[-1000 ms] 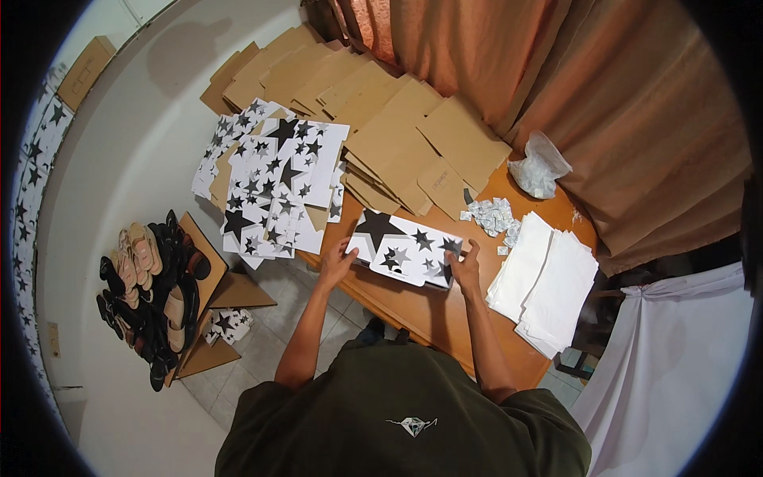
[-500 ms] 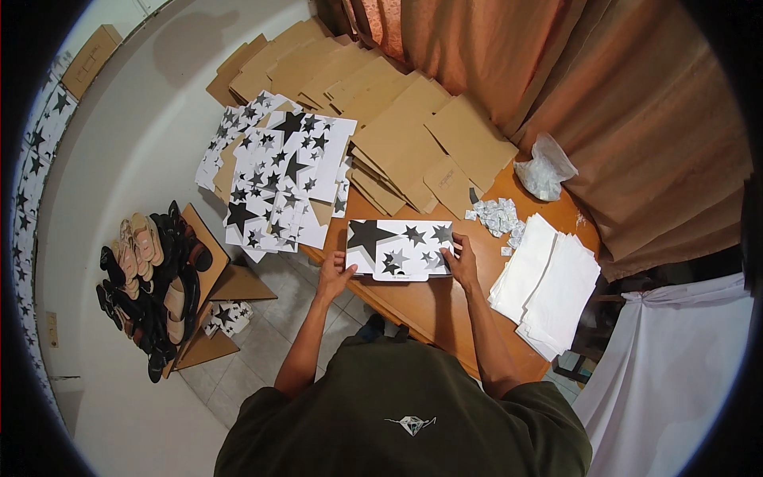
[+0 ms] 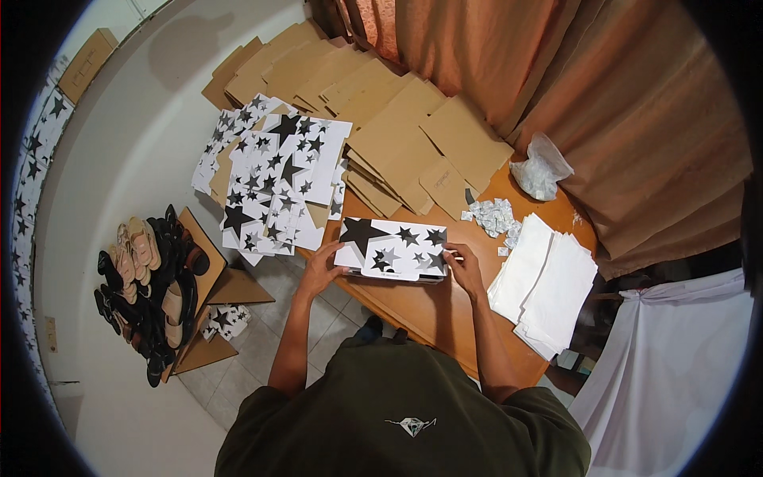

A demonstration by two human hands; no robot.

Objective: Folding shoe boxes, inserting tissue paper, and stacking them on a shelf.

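A white cardboard box printed with black and grey stars lies at the near edge of the table, its lid down over the top. My left hand grips its left end, fingers bent round the corner. At the right end, my right hand holds the front corner between thumb and fingers. Along the near side, the lid's white front edge shows above a thin dark strip of the box's front. The inside of the box is hidden.
Flat star-printed cardboard sheets overlap at the left of the table. Brown cardboard pieces line the back. To the right are small white packets, a plastic bag and white paper. Shoes are piled on a brown box at left.
The box has shifted slightly left and turned a little. Its front flap, which hung out over the near side before, now sits closer in. Both hands stay at the ends.
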